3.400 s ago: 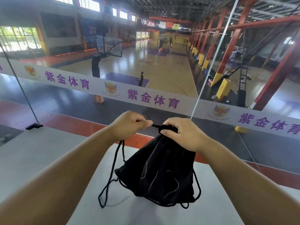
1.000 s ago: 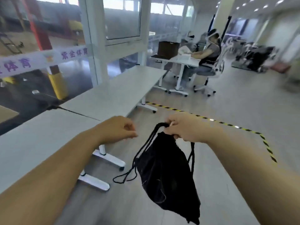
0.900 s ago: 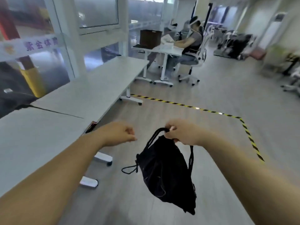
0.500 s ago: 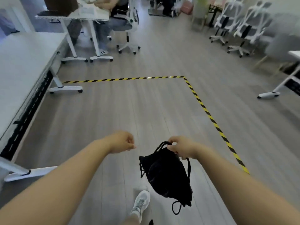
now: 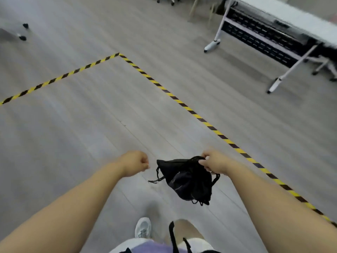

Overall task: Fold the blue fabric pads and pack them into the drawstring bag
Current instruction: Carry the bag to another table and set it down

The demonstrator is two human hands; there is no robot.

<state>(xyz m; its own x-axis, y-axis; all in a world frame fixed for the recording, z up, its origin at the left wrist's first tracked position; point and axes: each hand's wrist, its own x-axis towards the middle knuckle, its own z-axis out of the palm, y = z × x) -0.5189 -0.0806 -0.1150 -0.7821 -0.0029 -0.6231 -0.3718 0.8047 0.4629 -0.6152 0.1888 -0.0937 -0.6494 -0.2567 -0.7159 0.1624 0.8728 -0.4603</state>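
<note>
The black drawstring bag (image 5: 187,179) hangs in the air above the grey floor, bulging, with its cords dangling at the left and bottom. My right hand (image 5: 213,162) grips the bag's gathered top. My left hand (image 5: 135,162) is a closed fist to the left of the bag, a short gap away, holding nothing. No blue fabric pads show; whatever is inside the bag is hidden.
Yellow-and-black hazard tape (image 5: 175,97) marks a corner on the grey plank floor. A white table (image 5: 284,21) on wheeled legs stands at the upper right. Chair castors (image 5: 22,31) sit at the upper left. My white shoe (image 5: 143,228) is below.
I turned away from the table by the window toward the open floor. My left hand let go of the cord. The bag now hangs from my right hand alone.
</note>
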